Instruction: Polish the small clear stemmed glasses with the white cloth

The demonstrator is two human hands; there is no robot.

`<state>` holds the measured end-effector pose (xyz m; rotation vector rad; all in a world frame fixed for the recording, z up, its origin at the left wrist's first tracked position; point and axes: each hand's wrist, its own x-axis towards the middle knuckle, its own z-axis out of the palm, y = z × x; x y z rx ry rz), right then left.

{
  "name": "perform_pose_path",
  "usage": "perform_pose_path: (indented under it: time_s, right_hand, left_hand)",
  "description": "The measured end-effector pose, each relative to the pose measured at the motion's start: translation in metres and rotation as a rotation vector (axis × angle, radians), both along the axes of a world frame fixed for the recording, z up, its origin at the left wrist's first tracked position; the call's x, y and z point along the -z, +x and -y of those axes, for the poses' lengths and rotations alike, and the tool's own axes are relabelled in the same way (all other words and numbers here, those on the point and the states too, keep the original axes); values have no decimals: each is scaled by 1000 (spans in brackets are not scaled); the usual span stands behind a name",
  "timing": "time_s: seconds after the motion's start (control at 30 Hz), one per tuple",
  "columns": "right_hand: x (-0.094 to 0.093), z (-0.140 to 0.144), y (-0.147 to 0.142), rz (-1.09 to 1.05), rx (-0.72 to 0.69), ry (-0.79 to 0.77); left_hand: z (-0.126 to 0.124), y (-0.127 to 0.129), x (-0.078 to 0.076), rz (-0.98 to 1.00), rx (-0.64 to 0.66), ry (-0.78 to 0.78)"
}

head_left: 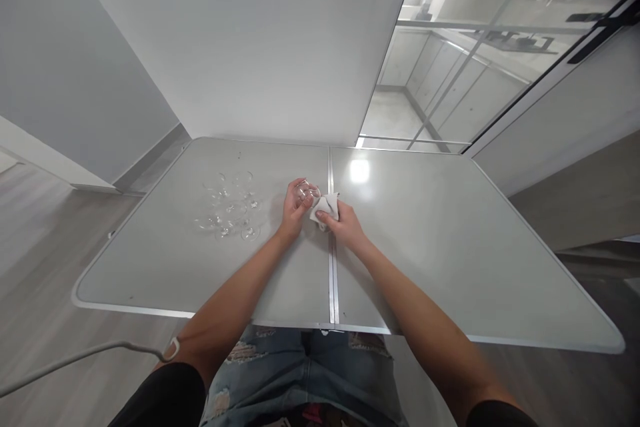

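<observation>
Just left of the centre seam of the tabletop (425, 240), a small clear glass (306, 194) is held a little above the surface by the left hand (294, 208), whose fingers are curled around it from the left side. Touching the glass on its right is a small pale cloth (326, 205), bunched up and pinched between the thumb and fingers of the right hand (345, 225), which is closed on the cloth and presses it against the glass. To my judgement the step in hand is wiping or polishing this glass; the move after this one seems to call for a gentle turn of the glass inside the left hand's grip while the cloth keeps contact, with light pressure only, because the glass looks thin and slippery. The glass appears empty, although it is too small and too transparent to be sure. Farther left of the glass, well apart from both hands, a cluster of similar clear glasses (230, 210) stands on the tabletop; they also look empty, and their exact number is hard to tell because they overlap. Behind the glass a white wall panel (250, 40) rises from the far edge, and to the right of it there is a glass partition (465, 73).
</observation>
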<state>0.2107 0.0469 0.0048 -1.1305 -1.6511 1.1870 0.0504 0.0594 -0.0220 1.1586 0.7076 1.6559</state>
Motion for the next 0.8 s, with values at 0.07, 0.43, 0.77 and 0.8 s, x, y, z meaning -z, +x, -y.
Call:
perform_pose_path:
  time_s: [0.07, 0.43, 0.77, 0.8]
  right_hand:
    - [-5, 0, 1, -253, -102, -265]
    - [6, -2, 0, 36, 47, 111]
    - [-2, -2, 1, -174, -96, -193]
    - [-4, -2, 1, -286, -159, -317]
  left_hand:
    - [1, 0, -1, -4, 2, 5]
    - [-1, 0, 0, -15, -4, 9]
    - [0, -1, -1, -49, -14, 6]
    - [0, 0, -1, -51, -11, 7]
